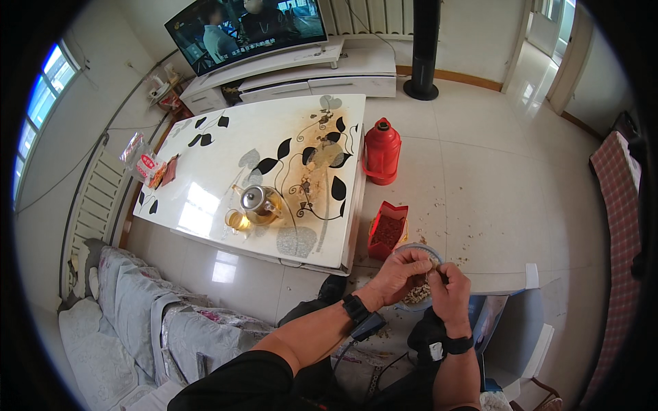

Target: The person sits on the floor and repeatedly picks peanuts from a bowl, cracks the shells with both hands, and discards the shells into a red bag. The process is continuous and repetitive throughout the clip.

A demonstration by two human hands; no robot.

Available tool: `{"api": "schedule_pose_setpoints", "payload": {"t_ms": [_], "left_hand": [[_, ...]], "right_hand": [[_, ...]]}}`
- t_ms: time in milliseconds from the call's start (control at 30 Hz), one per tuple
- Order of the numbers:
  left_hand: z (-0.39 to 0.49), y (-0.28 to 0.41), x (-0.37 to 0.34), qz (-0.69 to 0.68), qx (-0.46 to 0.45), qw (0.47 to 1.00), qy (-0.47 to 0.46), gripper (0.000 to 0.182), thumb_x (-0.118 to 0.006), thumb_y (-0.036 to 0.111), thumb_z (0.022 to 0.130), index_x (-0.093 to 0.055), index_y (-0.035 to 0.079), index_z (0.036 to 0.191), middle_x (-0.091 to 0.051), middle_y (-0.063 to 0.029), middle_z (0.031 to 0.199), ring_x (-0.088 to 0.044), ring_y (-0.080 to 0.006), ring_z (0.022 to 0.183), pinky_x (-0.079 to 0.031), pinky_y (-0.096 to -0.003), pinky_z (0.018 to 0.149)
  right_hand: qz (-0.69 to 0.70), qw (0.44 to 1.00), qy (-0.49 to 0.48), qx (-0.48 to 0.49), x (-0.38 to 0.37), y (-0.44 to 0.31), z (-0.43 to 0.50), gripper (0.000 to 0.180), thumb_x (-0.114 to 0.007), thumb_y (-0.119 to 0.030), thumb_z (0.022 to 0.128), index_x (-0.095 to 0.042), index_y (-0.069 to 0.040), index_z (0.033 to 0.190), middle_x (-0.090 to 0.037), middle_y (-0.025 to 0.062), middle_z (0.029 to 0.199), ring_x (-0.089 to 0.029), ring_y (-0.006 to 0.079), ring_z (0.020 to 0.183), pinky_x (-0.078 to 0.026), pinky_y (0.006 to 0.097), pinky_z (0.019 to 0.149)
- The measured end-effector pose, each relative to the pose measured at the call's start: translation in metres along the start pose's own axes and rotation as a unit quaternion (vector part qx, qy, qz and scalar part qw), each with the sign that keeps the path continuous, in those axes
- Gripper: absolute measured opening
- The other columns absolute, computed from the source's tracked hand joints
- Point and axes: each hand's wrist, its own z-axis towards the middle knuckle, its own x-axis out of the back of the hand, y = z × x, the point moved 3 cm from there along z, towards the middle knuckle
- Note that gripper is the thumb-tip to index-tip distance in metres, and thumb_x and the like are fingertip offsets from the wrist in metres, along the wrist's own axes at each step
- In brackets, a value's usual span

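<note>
My left hand (398, 275) and my right hand (452, 295) meet fingertip to fingertip over a round plastic basin (436, 252). Between the fingertips is a small light-brown piece (435, 264), mostly hidden, too small to identify. Pale and brown bits (417, 295) lie inside the basin below. Just beyond it stands an open red bag (379, 251), with dark red material (388, 230) inside. Both wrists wear black bands, and a device with a cable hangs at the left one.
A red thermos flask (382, 151) stands beside the patterned table (226, 154), which bears a glass teapot (259, 205), a cup of tea (237, 220) and a plastic food packet (146, 164). Pale crumbs dot the tiles. An open cardboard box (514, 329) sits at my right.
</note>
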Motion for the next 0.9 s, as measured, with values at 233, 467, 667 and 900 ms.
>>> {"api": "schedule_pose_setpoints", "payload": {"t_ms": [233, 467, 667, 900], "left_hand": [[-0.004, -0.006, -0.003, 0.008, 0.082, 0.996, -0.034, 0.020, -0.079, 0.022, 0.108, -0.067, 0.016, 0.094, -0.065, 0.0049, 0.088, -0.060, -0.0100, 0.077, -0.047, -0.0291, 0.067], [-0.004, -0.002, -0.008, -0.012, 0.065, 0.997, 0.031, 0.019, -0.076, 0.021, 0.110, -0.067, 0.016, 0.095, -0.067, 0.0042, 0.089, -0.063, -0.0110, 0.078, -0.050, -0.0299, 0.067], [-0.003, -0.004, -0.008, -0.066, 0.011, 0.998, 0.008, 0.014, -0.072, 0.019, 0.112, -0.071, 0.012, 0.100, -0.073, -0.0017, 0.093, -0.072, -0.0159, 0.086, -0.062, -0.0338, 0.078], [-0.003, -0.010, 0.002, -0.078, 0.038, 0.996, -0.032, 0.011, -0.071, 0.020, 0.113, -0.073, 0.016, 0.103, -0.074, 0.0049, 0.097, -0.069, -0.0108, 0.091, -0.058, -0.0314, 0.087]], "right_hand": [[-0.005, 0.999, 0.040, 0.035, -0.001, -0.007, -0.004, 0.019, -0.077, -0.010, 0.098, -0.065, 0.001, 0.089, -0.063, 0.0121, 0.072, -0.057, 0.0158, 0.064, -0.050, 0.0351, 0.059], [0.016, 0.997, 0.049, 0.052, -0.008, -0.006, -0.004, 0.024, -0.081, -0.013, 0.102, -0.068, 0.002, 0.089, -0.063, 0.0111, 0.072, -0.057, 0.0150, 0.064, -0.048, 0.0337, 0.058], [0.118, 0.990, 0.064, -0.033, -0.021, 0.004, -0.006, 0.020, -0.078, -0.012, 0.106, -0.075, 0.001, 0.092, -0.066, -0.0018, 0.072, -0.056, 0.0048, 0.061, -0.044, 0.0257, 0.055], [0.198, 0.975, 0.080, -0.062, -0.029, 0.002, -0.010, 0.017, -0.074, -0.011, 0.108, -0.077, 0.002, 0.097, -0.067, -0.0013, 0.075, -0.056, 0.0041, 0.060, -0.044, 0.0235, 0.054]]}}
